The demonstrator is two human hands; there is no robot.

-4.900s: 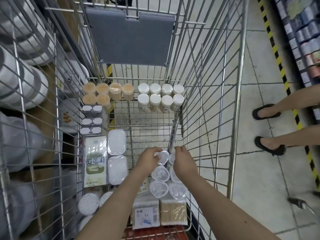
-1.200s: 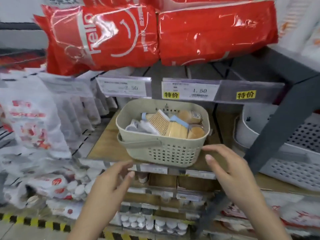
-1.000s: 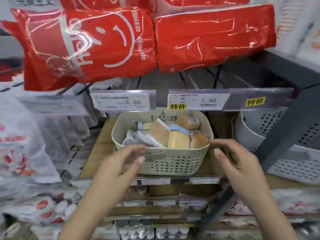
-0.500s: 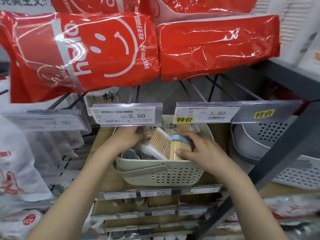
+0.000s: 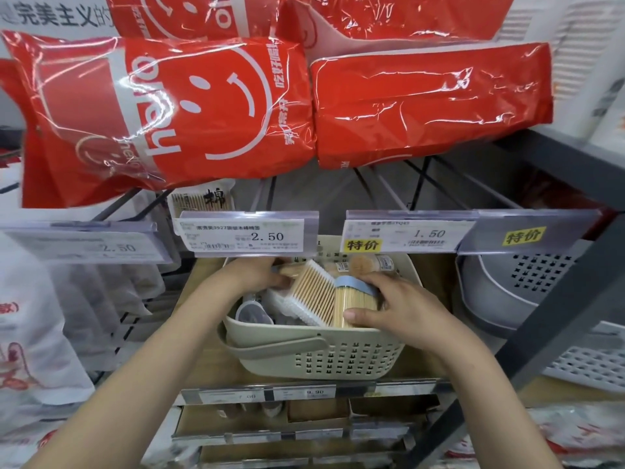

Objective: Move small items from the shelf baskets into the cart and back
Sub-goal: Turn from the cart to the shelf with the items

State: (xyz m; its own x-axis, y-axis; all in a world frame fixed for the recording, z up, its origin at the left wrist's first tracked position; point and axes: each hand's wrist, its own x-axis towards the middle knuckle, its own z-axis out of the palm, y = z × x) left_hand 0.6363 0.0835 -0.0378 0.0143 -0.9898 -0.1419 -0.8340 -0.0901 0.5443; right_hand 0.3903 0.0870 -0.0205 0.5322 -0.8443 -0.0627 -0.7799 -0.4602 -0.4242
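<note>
Hands in basket (image 5: 324, 360): right hand (image 5: 402, 309) grips upright toothpick jar (image 5: 355, 306); left hand (image 5: 260, 275) grip unclear.

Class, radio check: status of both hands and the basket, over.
Right hand grips the blue-lidded jar in the beige basket. Left hand grips something at the basket's back. Price tags overhang the basket.

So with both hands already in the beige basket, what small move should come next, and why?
Probably lift the right hand straight up with the blue-lidded toothpick jar. Its thumb and fingers already curl round the jar, which stands above the basket rim beside the cotton swab box. The left hand holds another item, unclear which.
</note>
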